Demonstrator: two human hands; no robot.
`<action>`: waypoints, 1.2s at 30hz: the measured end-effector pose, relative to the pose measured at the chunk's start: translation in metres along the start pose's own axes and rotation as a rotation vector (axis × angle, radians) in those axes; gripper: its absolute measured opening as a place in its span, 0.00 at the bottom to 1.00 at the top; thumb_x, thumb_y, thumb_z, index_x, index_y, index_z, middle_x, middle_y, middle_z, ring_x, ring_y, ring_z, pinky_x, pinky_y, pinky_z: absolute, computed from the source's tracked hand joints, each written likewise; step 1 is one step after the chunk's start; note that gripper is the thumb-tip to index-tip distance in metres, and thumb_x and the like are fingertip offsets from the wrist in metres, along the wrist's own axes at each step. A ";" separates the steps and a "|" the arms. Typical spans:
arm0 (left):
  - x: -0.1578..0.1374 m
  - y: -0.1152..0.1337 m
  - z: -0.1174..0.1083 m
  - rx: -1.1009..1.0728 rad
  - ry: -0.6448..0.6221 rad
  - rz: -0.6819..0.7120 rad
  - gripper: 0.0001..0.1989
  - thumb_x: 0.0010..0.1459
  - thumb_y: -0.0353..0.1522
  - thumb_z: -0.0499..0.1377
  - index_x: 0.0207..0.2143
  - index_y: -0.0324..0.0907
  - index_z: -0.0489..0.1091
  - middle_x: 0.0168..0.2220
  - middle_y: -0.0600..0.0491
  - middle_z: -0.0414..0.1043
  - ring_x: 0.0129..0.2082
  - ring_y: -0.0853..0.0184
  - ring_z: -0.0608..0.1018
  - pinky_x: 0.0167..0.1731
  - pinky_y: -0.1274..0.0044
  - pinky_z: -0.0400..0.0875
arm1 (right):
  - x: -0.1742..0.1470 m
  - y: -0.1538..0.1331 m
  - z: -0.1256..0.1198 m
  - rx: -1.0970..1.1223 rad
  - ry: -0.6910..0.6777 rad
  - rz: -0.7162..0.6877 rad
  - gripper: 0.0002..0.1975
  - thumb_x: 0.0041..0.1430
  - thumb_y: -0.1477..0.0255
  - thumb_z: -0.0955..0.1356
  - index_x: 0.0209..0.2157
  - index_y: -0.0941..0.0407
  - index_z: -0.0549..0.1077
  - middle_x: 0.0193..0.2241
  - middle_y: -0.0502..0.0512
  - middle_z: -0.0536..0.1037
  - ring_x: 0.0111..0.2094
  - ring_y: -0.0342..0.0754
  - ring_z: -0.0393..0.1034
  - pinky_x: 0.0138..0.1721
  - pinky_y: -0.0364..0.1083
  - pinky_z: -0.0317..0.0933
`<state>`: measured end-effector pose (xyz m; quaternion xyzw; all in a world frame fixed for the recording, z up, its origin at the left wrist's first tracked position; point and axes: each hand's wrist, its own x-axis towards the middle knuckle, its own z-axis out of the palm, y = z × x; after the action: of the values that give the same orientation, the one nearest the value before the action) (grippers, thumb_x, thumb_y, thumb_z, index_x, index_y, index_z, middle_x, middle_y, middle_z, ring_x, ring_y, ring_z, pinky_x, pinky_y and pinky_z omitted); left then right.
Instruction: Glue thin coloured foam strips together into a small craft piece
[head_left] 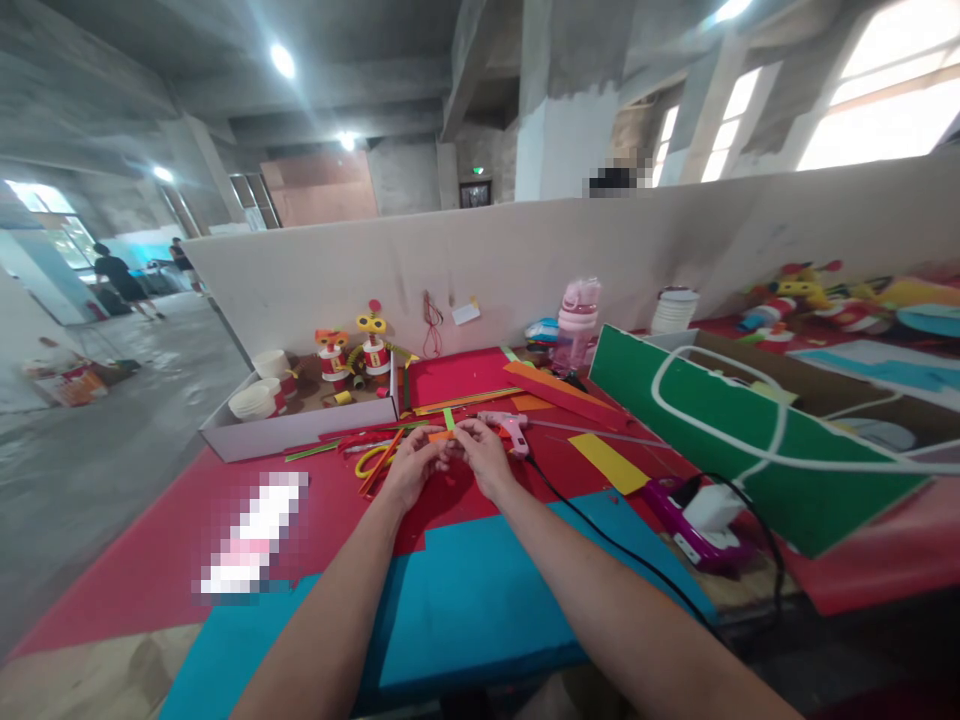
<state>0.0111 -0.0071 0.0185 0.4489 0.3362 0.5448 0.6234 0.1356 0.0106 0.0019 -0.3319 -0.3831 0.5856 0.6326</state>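
Observation:
Above the red tabletop, my left hand (411,468) pinches a small orange paper strip (440,436) with its fingertips closed. Close beside it, my right hand (484,458) is closed on the same piece from the other side. A light green strip (449,417) stands up between the fingertips; whether it is joined to the orange one I cannot tell. Just right of my right hand lies a pink glue gun (511,432) with a black cord. Yellow-handled scissors (366,463) and thin orange strips lie left of my left hand.
A box (300,435) with paper-cup figures (375,350) and white cups stands back left. Blue sheets (465,600) cover the front edge. At right are a yellow sheet (609,462), a purple power strip (694,535) and a green-sided box (720,430). A pink bottle (577,320) stands behind.

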 end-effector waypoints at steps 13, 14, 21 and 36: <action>0.005 -0.008 -0.008 0.143 -0.005 0.065 0.16 0.45 0.39 0.68 0.25 0.38 0.68 0.21 0.56 0.68 0.20 0.74 0.68 0.22 0.80 0.62 | -0.002 -0.007 -0.002 -0.003 -0.146 0.088 0.19 0.38 0.60 0.76 0.31 0.55 0.73 0.23 0.47 0.75 0.24 0.42 0.70 0.30 0.44 0.68; 0.005 -0.008 -0.008 0.144 -0.005 0.062 0.16 0.45 0.39 0.68 0.25 0.38 0.68 0.21 0.56 0.68 0.20 0.74 0.68 0.22 0.80 0.62 | -0.002 -0.007 -0.002 -0.005 -0.150 0.089 0.19 0.38 0.60 0.76 0.31 0.55 0.73 0.24 0.47 0.75 0.24 0.42 0.70 0.30 0.44 0.68; 0.006 -0.008 -0.009 0.183 0.019 0.093 0.15 0.46 0.39 0.67 0.25 0.38 0.68 0.21 0.55 0.69 0.19 0.74 0.68 0.22 0.81 0.61 | -0.003 -0.009 -0.001 -0.007 -0.132 0.089 0.17 0.38 0.62 0.76 0.28 0.55 0.73 0.23 0.47 0.75 0.24 0.42 0.70 0.32 0.45 0.68; 0.004 -0.001 -0.008 0.250 0.096 0.146 0.15 0.44 0.40 0.68 0.24 0.38 0.69 0.19 0.56 0.68 0.19 0.75 0.67 0.22 0.81 0.60 | -0.002 -0.009 -0.004 -0.010 -0.188 0.103 0.19 0.36 0.61 0.77 0.29 0.56 0.73 0.23 0.48 0.76 0.26 0.43 0.72 0.36 0.46 0.70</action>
<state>0.0051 -0.0016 0.0148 0.5199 0.3972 0.5633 0.5045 0.1434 0.0076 0.0082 -0.2979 -0.4261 0.6440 0.5613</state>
